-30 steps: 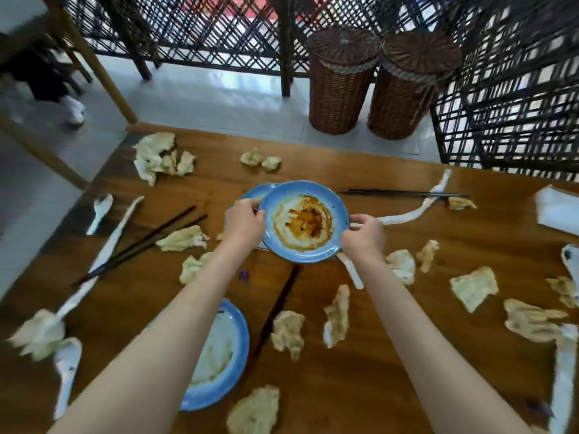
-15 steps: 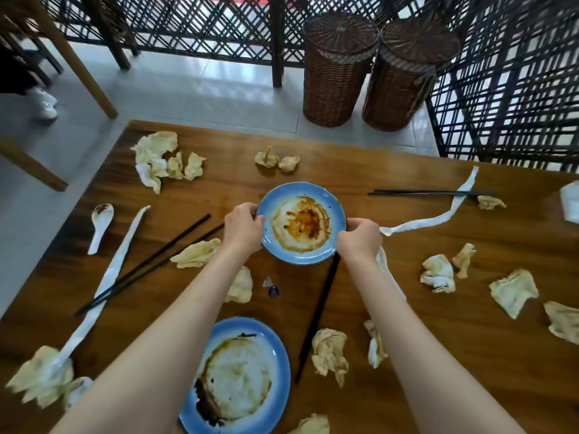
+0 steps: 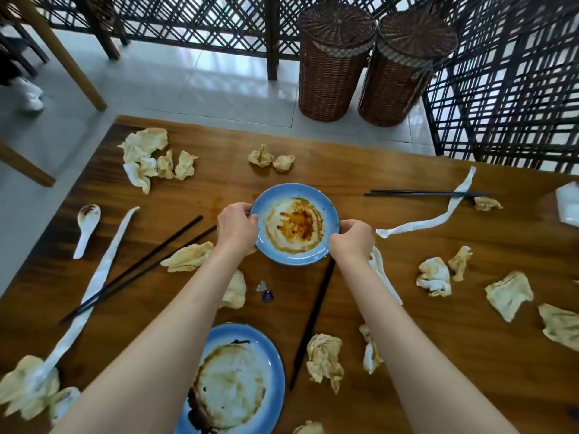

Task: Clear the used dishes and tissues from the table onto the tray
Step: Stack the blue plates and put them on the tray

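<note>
Head view: a small blue plate (image 3: 294,223), smeared with orange-brown sauce, sits at the centre of the frame above a wooden table (image 3: 438,339). The left hand (image 3: 236,228) grips the plate's left rim, fingers curled over the edge. The right hand (image 3: 352,241) grips the lower right rim in the same manner, fingers curled round it. Whether the plate rests on the table or is lifted clear cannot be told.

A larger blue plate (image 3: 232,383), stained with dried brown sauce, lies at the lower centre of the frame, partly covered by the left forearm. A single black chopstick (image 3: 313,321) runs from below the small plate down towards the lower centre. A pair of black chopsticks (image 3: 138,267) lies diagonally at centre left, crossing a long white paper wrapper (image 3: 100,277). A white spoon (image 3: 86,227) lies at the left edge of the table. Another pair of chopsticks (image 3: 426,193) lies level at upper right, crossing a second white wrapper (image 3: 438,217).

Crumpled tissues are scattered across the table: a cluster (image 3: 153,158) at upper left, two (image 3: 271,158) at upper centre, one (image 3: 324,358) at lower centre, several (image 3: 434,277) at right.

Two wicker baskets (image 3: 335,57) stand on the tiled floor beyond the table, at the top of the frame.
</note>
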Motion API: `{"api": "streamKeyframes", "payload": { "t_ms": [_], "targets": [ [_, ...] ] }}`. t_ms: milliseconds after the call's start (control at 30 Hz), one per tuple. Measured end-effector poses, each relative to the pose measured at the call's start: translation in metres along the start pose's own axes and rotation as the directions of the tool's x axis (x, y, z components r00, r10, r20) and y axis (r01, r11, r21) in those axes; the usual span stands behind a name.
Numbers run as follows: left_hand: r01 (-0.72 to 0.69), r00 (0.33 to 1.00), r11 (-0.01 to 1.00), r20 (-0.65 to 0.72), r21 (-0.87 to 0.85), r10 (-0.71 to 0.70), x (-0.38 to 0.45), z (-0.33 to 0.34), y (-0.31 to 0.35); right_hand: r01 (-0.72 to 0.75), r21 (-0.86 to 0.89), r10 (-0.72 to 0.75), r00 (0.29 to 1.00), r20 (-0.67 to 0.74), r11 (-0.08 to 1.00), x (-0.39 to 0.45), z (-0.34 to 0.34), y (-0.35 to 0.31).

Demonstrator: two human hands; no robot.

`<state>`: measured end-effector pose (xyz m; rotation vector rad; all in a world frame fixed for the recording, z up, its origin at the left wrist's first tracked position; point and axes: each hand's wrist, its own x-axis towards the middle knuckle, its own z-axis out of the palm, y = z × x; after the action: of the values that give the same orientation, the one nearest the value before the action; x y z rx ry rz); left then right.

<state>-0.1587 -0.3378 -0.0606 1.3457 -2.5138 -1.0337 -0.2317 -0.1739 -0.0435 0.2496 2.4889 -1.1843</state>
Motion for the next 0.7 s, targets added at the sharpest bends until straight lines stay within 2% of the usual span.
{"api": "streamKeyframes", "payload": {
  "t_ms": [367, 567, 700],
  "targets": [
    [-0.005, 1.0, 1.0, 0.015, -0.029, 0.005, 0.0022, 0.0023, -0.0039, -0.013, 0.018, 0.012, 1.0, 0.018, 1.0, 0.0038, 0.0018, 0.0002],
    [0.084, 0.989, 0.995, 0.122, -0.051, -0.077, 0.0061, 0.0032, -0.0053, -0.074, 0.085, 0.067, 0.994, 0.081, 0.994, 0.0079, 0.0028, 0.0031],
    [0.094, 0.979, 0.995, 0.182, -0.015, -0.09, 0.006, 0.0057, -0.0023, -0.105, 0.121, 0.098, 0.993, 0.063, 0.987, 0.0081, 0.0032, 0.0058]
  ]
}}
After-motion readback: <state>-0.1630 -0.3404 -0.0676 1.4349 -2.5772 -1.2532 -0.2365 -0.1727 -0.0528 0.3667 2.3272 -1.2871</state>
